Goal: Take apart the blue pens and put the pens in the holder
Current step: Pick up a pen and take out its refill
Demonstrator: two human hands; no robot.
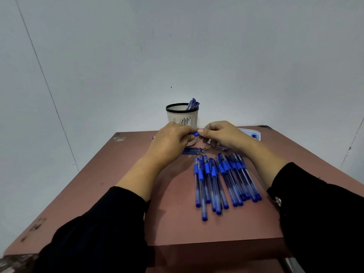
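A single blue plastic pen (194, 134) was held above the far part of a reddish-brown wooden table (173, 219), just in front of a cream slotted pen holder with a black rim (182, 115). The left hand (173, 136) was curled around one end of it, and the right hand (223, 134) pinched the other end between thumb and fingertips; only a short blue section showed between them. The pen's long axis ran roughly left to right, level with the table edge. Which end carried the tip could not be told, since both ends were covered. A grip at opposite ends like this seemed suited to twisting or pulling the barrel apart.

The holder stood upright at the table's far edge against a pale grey wall (177, 46). A few blue pen pieces (192, 103) leaned inside it against the right of the rim.

Thin blue ink refills (194, 150) lay in a small row below the hands, with their long axes left to right and their fine tips towards the right, seemingly set aside as removed parts.

A fan of whole clear-barrelled blue pens (222, 180) lay nearer the person, to the right of centre, with long axes running near to far and blue grip sections towards the far end, apparently awaiting their turn. A white tray with blue markings (254, 134) was partly hidden behind the right hand. Black sleeves (325, 213) covered both forearms.
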